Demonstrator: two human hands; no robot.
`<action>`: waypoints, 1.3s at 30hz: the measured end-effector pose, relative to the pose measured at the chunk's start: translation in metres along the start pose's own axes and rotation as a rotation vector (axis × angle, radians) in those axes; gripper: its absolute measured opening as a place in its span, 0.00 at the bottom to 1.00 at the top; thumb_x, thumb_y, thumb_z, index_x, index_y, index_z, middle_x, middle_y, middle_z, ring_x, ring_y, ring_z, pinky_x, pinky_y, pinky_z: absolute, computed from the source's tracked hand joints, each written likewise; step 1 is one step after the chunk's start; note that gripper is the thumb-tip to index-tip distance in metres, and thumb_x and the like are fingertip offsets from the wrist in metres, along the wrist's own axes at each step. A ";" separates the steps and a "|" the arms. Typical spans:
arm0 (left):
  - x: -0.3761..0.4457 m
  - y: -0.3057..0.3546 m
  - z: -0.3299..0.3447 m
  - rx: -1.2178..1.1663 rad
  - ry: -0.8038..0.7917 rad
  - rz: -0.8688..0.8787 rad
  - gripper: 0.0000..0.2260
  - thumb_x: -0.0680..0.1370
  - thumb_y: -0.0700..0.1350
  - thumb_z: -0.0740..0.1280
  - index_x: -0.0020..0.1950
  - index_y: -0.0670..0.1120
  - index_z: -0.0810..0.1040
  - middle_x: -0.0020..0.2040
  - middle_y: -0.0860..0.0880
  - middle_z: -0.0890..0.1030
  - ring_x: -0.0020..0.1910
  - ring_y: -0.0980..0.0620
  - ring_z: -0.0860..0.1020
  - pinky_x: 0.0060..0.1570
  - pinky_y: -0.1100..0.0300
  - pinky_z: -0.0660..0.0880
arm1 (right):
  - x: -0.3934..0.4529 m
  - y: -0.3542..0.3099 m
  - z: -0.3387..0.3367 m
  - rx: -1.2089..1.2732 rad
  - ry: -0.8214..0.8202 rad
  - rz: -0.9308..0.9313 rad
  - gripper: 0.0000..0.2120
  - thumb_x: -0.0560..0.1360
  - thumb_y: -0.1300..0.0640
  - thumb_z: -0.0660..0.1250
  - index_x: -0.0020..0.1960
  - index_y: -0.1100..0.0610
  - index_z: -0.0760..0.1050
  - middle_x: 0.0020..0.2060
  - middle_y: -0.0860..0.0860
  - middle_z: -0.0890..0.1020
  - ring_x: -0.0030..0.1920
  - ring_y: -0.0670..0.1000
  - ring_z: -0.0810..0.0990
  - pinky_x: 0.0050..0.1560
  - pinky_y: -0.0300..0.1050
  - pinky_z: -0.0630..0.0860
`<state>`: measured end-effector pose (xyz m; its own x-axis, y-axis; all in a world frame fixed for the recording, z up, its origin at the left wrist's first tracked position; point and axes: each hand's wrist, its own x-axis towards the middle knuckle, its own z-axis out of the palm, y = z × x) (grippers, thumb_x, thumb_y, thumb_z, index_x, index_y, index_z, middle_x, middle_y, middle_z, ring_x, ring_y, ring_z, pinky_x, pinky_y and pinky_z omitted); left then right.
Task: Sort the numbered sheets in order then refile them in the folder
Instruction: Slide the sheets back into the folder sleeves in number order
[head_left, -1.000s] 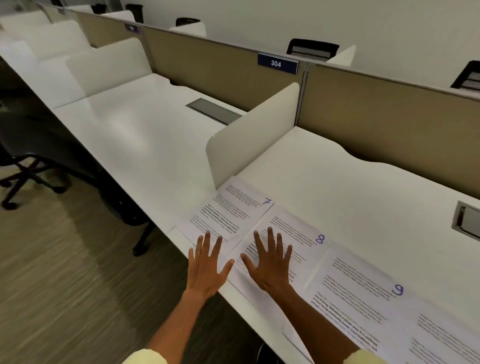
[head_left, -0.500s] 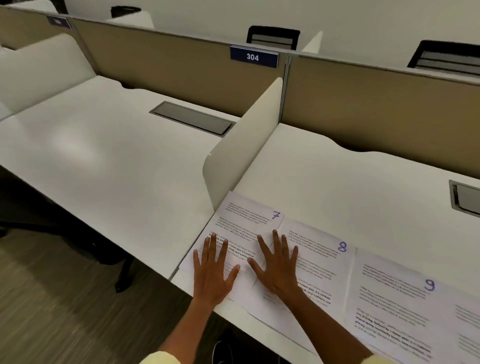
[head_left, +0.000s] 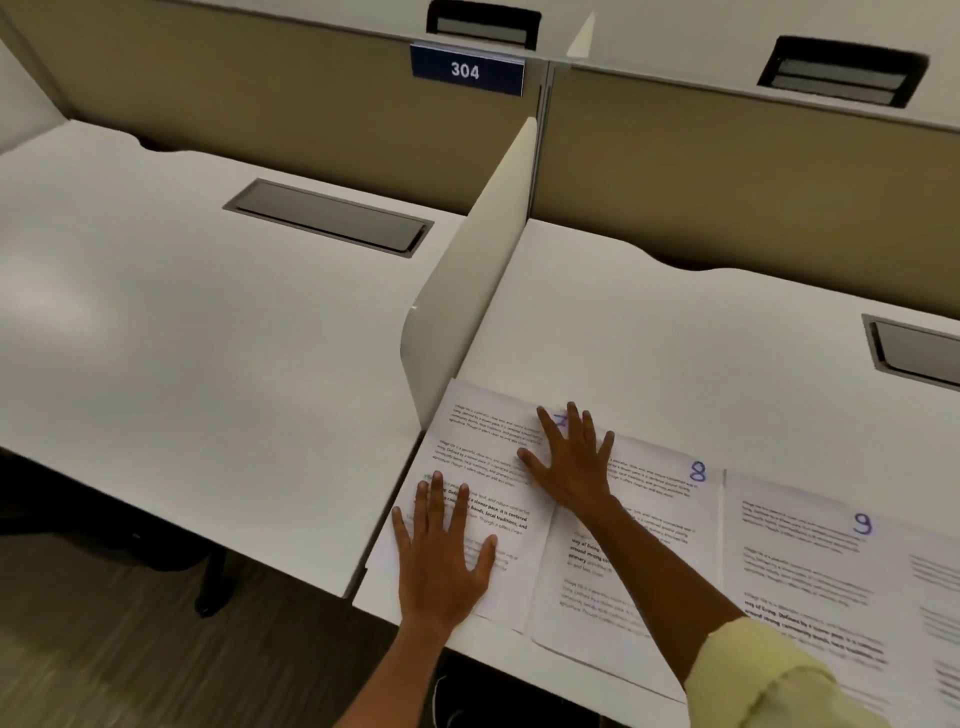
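Observation:
Printed white sheets lie in a row along the near edge of the white desk (head_left: 675, 332). Sheet 7 (head_left: 483, 467) lies leftmost, then sheet 8 (head_left: 654, 530), then sheet 9 (head_left: 810, 551), each with a blue handwritten number at its top right. A further sheet (head_left: 935, 597) shows at the right edge. My left hand (head_left: 441, 545) lies flat with spread fingers on the lower part of sheet 7. My right hand (head_left: 571, 457) presses flat on sheet 7's upper right corner, covering most of its number. No folder is in view.
A white divider panel (head_left: 467, 291) stands upright just left of sheet 7, separating this desk from the neighbouring desk (head_left: 182, 322). Tan partitions with a blue 304 sign (head_left: 466, 70) run along the back. Grey cable hatches (head_left: 332, 215) are set in both desks.
My right hand moved from the seam between sheets 7 and 8 up onto sheet 7's top right corner. My left hand stays flat on sheet 7. The view swung right and closer.

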<state>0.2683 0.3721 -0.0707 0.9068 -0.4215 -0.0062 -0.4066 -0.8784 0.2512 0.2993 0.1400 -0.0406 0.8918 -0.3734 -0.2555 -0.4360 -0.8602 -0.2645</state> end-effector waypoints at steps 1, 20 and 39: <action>0.000 0.000 0.000 -0.003 0.000 0.003 0.36 0.77 0.66 0.55 0.80 0.50 0.53 0.81 0.45 0.48 0.79 0.44 0.47 0.74 0.36 0.52 | 0.004 0.001 0.000 0.004 0.004 0.005 0.36 0.78 0.30 0.52 0.81 0.42 0.46 0.81 0.54 0.43 0.80 0.57 0.41 0.75 0.66 0.38; 0.003 -0.002 0.003 -0.001 -0.007 0.026 0.36 0.77 0.66 0.55 0.80 0.49 0.55 0.80 0.43 0.50 0.79 0.42 0.49 0.73 0.34 0.51 | -0.022 -0.028 -0.014 1.123 0.260 0.253 0.35 0.70 0.47 0.78 0.72 0.47 0.67 0.45 0.49 0.84 0.47 0.47 0.83 0.49 0.43 0.81; 0.007 0.017 -0.030 -0.547 -0.017 -0.064 0.36 0.78 0.64 0.60 0.80 0.51 0.50 0.79 0.46 0.57 0.78 0.45 0.55 0.76 0.44 0.54 | -0.146 0.027 -0.004 1.104 0.231 0.315 0.06 0.76 0.57 0.73 0.52 0.56 0.81 0.43 0.47 0.84 0.44 0.47 0.83 0.39 0.33 0.77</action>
<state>0.2709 0.3610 -0.0370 0.9239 -0.3790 -0.0522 -0.2298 -0.6590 0.7162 0.1578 0.1697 -0.0073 0.6765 -0.6686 -0.3087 -0.4088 0.0078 -0.9126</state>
